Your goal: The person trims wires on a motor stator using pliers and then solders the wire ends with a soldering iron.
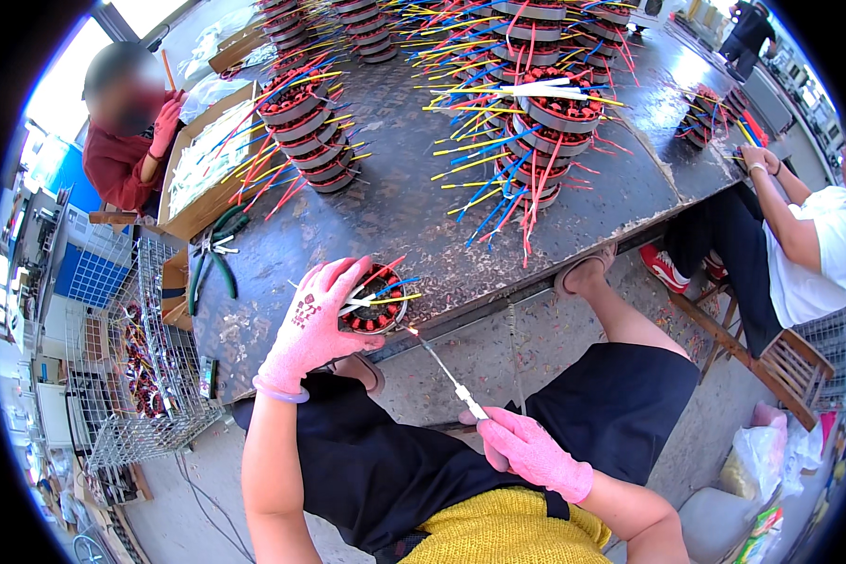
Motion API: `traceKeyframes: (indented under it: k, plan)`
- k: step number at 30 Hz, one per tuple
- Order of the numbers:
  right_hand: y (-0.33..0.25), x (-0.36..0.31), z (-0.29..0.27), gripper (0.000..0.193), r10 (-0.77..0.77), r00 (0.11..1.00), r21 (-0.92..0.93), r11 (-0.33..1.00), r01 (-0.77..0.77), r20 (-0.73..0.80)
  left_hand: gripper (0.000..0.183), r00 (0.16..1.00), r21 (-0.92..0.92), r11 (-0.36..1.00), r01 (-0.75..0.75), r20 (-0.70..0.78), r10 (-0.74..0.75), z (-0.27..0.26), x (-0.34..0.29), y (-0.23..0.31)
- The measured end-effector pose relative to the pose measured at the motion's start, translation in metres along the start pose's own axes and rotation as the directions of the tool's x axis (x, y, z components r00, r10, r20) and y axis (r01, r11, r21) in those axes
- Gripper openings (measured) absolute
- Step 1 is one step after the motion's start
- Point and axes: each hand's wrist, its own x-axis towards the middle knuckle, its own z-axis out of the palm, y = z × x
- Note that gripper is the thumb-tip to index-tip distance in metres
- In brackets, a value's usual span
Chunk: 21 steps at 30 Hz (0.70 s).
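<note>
My left hand (312,320), in a pink glove, is closed around a motor stator (382,321) at the table's near edge. The stator is a dark ring with red windings, and red, blue and yellow leads with white sleeves stick out of it. My right hand (534,449), also pink-gloved, grips a slim torch-like tool (449,374) by its pale handle. Its long thin metal stem points up and left, and a small orange glow shows at the tip, just right of the stator and apart from it.
Stacks of wired stators (312,141) stand on the dark table (385,207), with a taller group (545,132) to the right. Green-handled pliers (218,252) lie beside a cardboard box (207,164) of white sleeves. Co-workers sit far left and right. A wire basket (150,376) stands at left.
</note>
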Motion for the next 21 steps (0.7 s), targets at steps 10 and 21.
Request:
traceKeyframes:
  k: [10, 21]
  plan:
    - [0.0017, 0.0007, -0.0009, 0.037, -0.002, 1.0, 0.004, 1.0, 0.002, 0.003, 0.098, 1.0, 0.001, 1.0, -0.004, 0.0, 0.004, 0.0001, 0.0003, -0.0002]
    - [0.001, 0.0006, -0.0005, 0.039, 0.012, 1.0, 0.008, 1.0, -0.012, -0.001, 0.098, 1.0, -0.002, 1.0, 0.0, -0.003, 0.0, 0.0008, -0.0009, -0.0014]
